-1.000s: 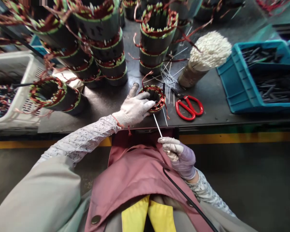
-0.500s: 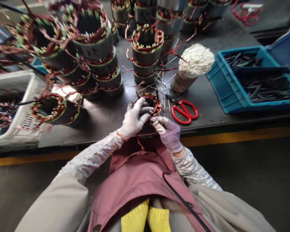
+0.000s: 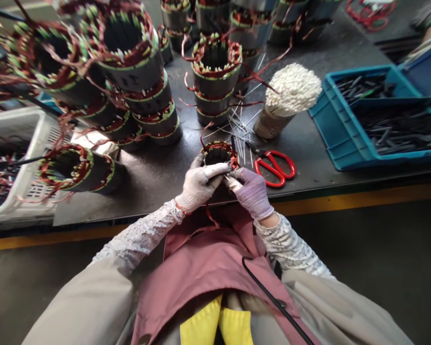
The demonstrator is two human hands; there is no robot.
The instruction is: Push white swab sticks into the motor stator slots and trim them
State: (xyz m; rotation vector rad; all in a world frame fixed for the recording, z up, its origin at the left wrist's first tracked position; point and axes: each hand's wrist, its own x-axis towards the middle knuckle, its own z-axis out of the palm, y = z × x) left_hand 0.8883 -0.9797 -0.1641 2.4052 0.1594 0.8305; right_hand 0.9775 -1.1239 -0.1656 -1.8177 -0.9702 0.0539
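Note:
A small motor stator (image 3: pixel 217 152) with red-brown copper windings stands at the table's near edge. My left hand (image 3: pixel 201 184), in a white glove, is closed on its near left side, thumb and forefinger reaching across to the near right rim. My right hand (image 3: pixel 250 189), in a purple glove, is closed in a pinch at that same rim, fingertips touching or almost touching the left ones. What it pinches is too small to make out. Just right of the stator lie red-handled scissors (image 3: pixel 275 168), and behind it are loose thin white sticks (image 3: pixel 241 125).
Stacked stators (image 3: pixel 217 79) stand at the back and left, with one lying on its side (image 3: pixel 81 167). A white crate (image 3: pixel 39 139) is at the left. A holder full of white-tipped sticks (image 3: pixel 290 91) and a blue divided bin (image 3: pixel 339 129) of black pieces stand right. Another person's arm shows top right.
My left hand has shifted from over the stator's top to its near side, uncovering the opening. The right hand stays at the rim, its fingers now closer to the left ones.

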